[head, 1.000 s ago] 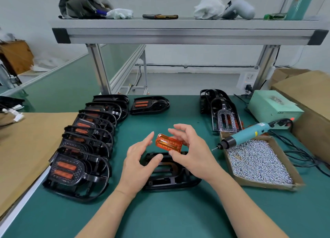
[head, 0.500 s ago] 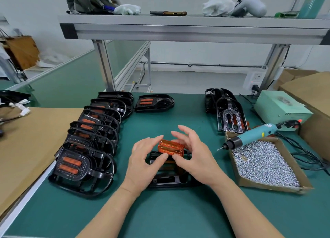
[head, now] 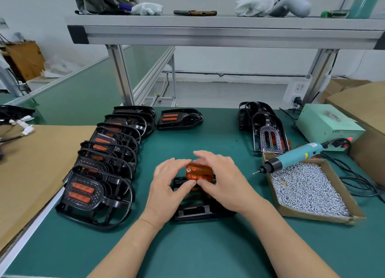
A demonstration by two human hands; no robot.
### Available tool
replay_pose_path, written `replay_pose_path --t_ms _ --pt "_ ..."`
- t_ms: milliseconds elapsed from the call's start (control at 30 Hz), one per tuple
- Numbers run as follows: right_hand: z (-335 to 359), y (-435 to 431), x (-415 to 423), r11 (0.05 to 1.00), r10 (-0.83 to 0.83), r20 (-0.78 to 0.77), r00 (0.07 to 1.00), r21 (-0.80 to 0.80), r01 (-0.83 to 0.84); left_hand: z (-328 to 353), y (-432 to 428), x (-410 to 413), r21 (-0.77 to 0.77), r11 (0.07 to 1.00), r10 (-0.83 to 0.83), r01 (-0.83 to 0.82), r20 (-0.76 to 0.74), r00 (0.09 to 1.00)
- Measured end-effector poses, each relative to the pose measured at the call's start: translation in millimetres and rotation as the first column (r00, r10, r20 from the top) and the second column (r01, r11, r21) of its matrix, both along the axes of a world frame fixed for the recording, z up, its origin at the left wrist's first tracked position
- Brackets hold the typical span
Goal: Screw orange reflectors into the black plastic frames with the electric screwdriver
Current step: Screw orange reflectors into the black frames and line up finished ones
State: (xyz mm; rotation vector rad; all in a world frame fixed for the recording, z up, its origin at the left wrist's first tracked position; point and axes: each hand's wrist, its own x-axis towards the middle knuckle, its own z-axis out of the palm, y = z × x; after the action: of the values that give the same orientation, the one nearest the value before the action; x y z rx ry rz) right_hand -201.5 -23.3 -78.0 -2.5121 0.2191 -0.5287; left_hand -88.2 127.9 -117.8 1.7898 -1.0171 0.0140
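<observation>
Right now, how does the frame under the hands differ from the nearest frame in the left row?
The nearest row frame shows orange strips in its slots; the frame under the hands shows an empty opening, its orange reflector pinched by left hand and right hand. The row frame overlaps its neighbour; the other lies alone. Both: black plastic.
</observation>
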Motion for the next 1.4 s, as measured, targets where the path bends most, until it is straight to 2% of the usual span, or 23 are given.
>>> replay_pose_path --t_ms 67,167,300,367,467,600,633,700,767,867,1100,1233,1400 --pt "7.4 -0.5 3.8 0.995 0.012 -0.03 0.999 -0.098 -0.015 0.6 0.4 0.0 0.001 1.0 0.001 -0.001 0.008 1.0" --pt "15.5 -2.0 6.7 0.995 -0.002 -0.02 1.0 -0.101 0.0 2.0 1.0 -2.4 -0.007 1.0 0.015 -0.015 -0.019 1.0" --pt "21.9 -2.8 11.5 0.976 -0.167 0.13 0.977 0.165 0.145 4.3 1.4 -6.8 -0.011 0.999 0.045 -0.046 -0.057 0.997" --pt "22.0 -2.4 15.8 0.915 -0.267 0.108 0.958 0.34 0.216 4.7 2.3 -8.0 -0.009 0.999 0.052 -0.052 -0.052 0.997" --pt "16.9 -1.7 16.6 0.752 -0.334 0.059 0.941 0.619 0.228 4.3 2.4 -9.2 -0.006 0.999 0.041 -0.041 0.036 0.998" --pt "7.5 1.6 11.1 0.641 -0.371 -0.041 0.928 0.712 0.288 4.1 0.2 -8.0 -0.055 0.994 0.102 -0.095 0.13 0.986" --pt "4.8 3.9 10.0 0.64 -0.376 -0.055 0.925 0.706 0.303 3.5 0.3 -7.0 -0.067 0.991 0.121 -0.112 0.141 0.983" --pt "-1.0 8.5 8.2 0.709 -0.392 -0.086 0.916 0.606 0.36 2.7 1.8 -5.3 -0.09 0.987 0.142 -0.133 0.099 0.985" --pt "-4.1 13.7 6.4 0.778 -0.409 -0.123 0.904 0.472 0.415 2.8 3.9 -2.7 -0.12 0.979 0.162 -0.164 -0.031 0.986" --pt "-5.0 21.0 4.0 0.794 -0.398 -0.146 0.906 0.44 0.42 2.6 3.4 1.9 -0.127 0.961 0.213 -0.246 -0.232 0.949" --pt "-2.9 35.2 5.1 0.809 -0.376 -0.141 0.916 0.432 0.399 -4.5 -1.2 10.5 -0.019 0.976 0.203 -0.217 -0.278 0.939" --pt "-5.1 35.3 4.0 0.888 -0.421 -0.224 0.879 0.094 0.45 -5.7 -1.3 11.3 -0.032 0.982 0.173 -0.188 -0.26 0.95" --pt "-2.7 31.8 2.1 0.908 -0.417 -0.262 0.87 -0.068 0.414 -7.2 -3.2 9.3 -0.032 0.985 0.153 -0.168 -0.266 0.952"
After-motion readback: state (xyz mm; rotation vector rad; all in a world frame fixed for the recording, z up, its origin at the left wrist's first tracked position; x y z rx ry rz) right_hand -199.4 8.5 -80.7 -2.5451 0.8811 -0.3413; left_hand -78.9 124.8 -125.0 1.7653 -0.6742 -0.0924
